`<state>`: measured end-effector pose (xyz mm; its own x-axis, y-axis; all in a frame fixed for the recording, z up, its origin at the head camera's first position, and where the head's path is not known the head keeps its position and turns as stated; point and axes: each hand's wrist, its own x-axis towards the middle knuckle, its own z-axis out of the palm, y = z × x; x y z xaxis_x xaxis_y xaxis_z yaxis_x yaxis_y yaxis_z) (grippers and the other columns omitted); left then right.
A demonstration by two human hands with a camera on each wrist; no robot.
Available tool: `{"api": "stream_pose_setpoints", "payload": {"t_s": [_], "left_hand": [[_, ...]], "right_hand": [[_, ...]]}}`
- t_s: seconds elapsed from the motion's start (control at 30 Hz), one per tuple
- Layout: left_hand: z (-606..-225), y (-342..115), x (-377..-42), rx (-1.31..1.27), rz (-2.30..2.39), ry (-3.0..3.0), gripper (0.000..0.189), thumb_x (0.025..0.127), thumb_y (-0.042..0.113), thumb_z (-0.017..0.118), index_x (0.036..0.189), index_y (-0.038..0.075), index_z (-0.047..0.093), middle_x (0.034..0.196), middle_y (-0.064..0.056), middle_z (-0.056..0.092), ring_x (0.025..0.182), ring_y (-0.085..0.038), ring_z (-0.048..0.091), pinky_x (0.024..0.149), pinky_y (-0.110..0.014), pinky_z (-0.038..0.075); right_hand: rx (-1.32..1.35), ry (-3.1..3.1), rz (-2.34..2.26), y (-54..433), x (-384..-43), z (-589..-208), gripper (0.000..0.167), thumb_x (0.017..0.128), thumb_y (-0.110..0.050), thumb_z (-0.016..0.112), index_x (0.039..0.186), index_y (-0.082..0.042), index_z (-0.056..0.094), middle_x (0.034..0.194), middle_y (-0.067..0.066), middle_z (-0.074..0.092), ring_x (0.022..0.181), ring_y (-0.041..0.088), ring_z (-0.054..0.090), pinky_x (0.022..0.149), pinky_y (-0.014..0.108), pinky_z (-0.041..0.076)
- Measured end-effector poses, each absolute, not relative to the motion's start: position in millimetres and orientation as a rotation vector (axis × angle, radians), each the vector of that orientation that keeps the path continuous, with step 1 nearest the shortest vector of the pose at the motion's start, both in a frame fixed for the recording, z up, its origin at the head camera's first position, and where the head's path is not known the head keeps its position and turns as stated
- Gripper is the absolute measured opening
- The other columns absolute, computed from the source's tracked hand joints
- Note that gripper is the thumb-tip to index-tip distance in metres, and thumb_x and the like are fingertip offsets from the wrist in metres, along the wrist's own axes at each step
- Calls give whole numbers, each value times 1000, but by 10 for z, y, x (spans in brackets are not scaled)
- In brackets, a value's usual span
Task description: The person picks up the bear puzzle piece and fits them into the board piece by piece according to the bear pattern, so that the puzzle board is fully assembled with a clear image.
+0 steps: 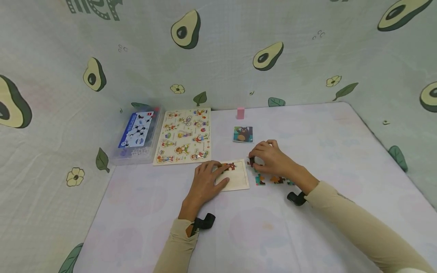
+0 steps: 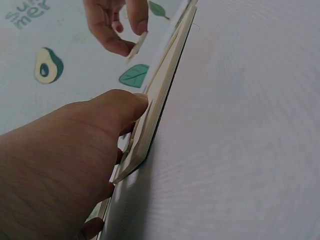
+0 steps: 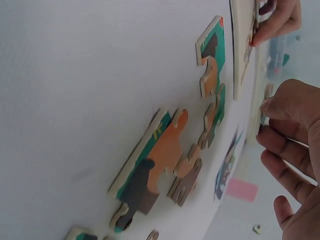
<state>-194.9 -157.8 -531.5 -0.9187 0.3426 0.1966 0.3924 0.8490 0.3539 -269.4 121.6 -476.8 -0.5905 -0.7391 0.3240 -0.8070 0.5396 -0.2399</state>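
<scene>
Two things lie at ten o'clock from a pale rectangular wooden tray [image 1: 239,182]: a clear plastic box [image 1: 136,155] with a blue label [image 1: 135,129], then a figure-printed cream wooden board [image 1: 192,146]. The left hand [image 1: 206,182], fingers loosely spread, rests on the tray's nine-o'clock side. At two o'clock, the right hand [image 1: 273,159] pinches a wooden jigsaw piece [image 2: 136,48]; loose painted jigsaw pieces [image 3: 167,145] lie at three.

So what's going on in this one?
A person is working on a small puzzle. The left hand rests on the wooden tray, which has some puzzle pieced in at its far side, while the right hand pinches a loose piece off the table. More loose pieces lie right of the tray. A bear picture lies beyond it.
</scene>
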Motion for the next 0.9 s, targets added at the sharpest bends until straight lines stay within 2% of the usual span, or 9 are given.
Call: {"api": "stream_pose_setpoints", "payload": {"t_s": [0.9], "left_hand": [[-5304,-1591,-1958,-597,-600,-2896,49,99,49,58,145,31,55,132,1,50,131,-25,38,106,-50,29]], "right_hand": [[1391,-2600,509,918,-2718,-4858,23,84,-15,79,106,-9,74,108,7,68,105,27,59,94,56,34]]}}
